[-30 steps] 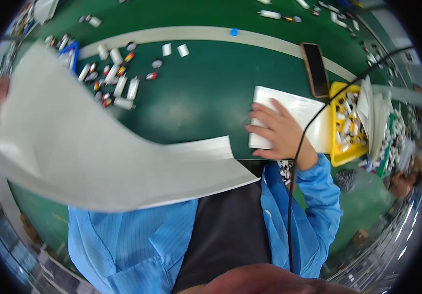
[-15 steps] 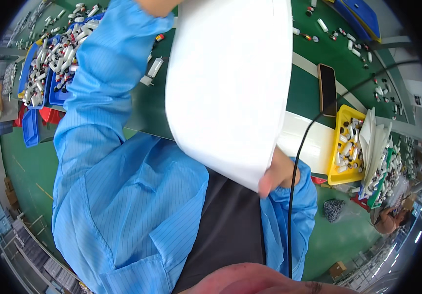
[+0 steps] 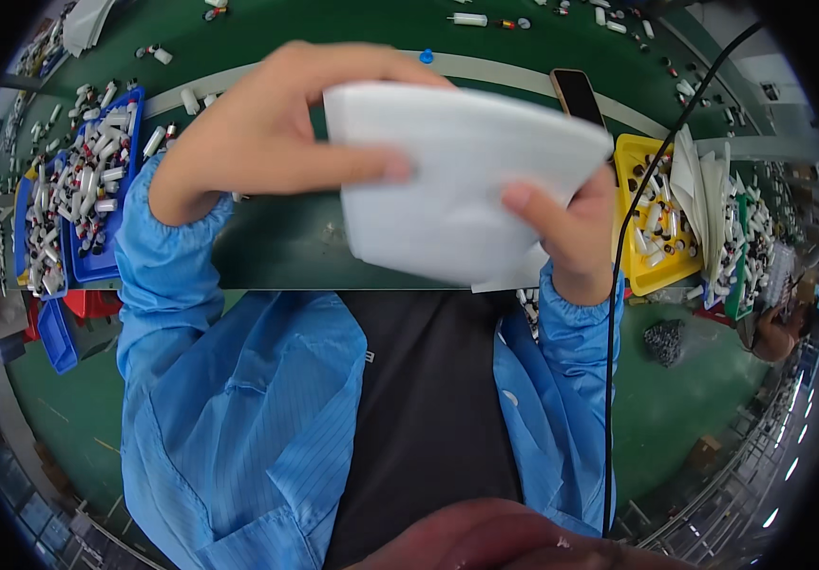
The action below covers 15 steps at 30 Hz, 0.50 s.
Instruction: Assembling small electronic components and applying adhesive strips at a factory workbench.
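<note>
The left hand [image 3: 272, 119] pinches the white sheet [image 3: 457, 161], its thumb flat on the front and its fingers tucked behind. The right hand [image 3: 580, 233] pinches it too, at the side nearer the yellow tray [image 3: 657, 281]. I see that thumb on the front, but the fingers behind it are hidden. The sheet is up in the air over the green table [image 3: 276, 242], to the left of the yellow tray. It is blurry, so I can't tell if it is one piece or a few folded together.

To me it looks light and easy to bend, a bit like thick paper. I don't think a fall would break it, but a hard squeeze could crease it. It looks smooth, so it may slide. I would hold it by two sides, one in each hand, thumbs on top, so the middle doesn't flop.

The black cord [image 3: 611, 380] hangs in front of the yellow tray. The phone [image 3: 576, 95] lies past that tray's top left corner. More white sheets [image 3: 714, 185] lean at its right side. Far to its left is the blue tray [image 3: 98, 270], full of little bottles.
</note>
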Each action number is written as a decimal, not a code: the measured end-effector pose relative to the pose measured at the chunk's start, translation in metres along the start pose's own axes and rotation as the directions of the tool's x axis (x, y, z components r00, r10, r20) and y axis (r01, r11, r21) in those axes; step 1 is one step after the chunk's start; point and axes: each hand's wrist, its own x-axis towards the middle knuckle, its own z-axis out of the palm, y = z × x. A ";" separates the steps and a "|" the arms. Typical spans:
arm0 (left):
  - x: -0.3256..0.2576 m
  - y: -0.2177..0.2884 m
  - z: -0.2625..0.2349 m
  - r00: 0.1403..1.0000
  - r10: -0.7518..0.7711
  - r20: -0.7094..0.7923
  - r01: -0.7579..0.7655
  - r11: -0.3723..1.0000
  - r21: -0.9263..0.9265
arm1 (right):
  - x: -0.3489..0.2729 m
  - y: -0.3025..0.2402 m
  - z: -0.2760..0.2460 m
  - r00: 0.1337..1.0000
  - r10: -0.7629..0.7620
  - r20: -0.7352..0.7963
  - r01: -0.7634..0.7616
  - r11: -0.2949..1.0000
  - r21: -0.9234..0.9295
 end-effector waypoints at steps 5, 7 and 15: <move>0.016 -0.030 -0.011 0.909 -0.352 -0.225 0.256 0.895 -0.365 | 0.055 0.016 -0.011 0.780 -0.589 -0.210 0.472 0.775 -0.419; 0.026 -0.062 -0.012 0.904 -0.366 -0.221 0.181 0.795 -0.579 | 0.071 0.012 0.000 0.900 -0.383 -0.208 0.358 0.922 -0.146; 0.048 -0.116 0.018 0.862 -0.457 -0.220 0.153 0.648 -0.746 | 0.107 0.090 -0.022 0.964 0.230 -0.132 -0.194 0.951 0.239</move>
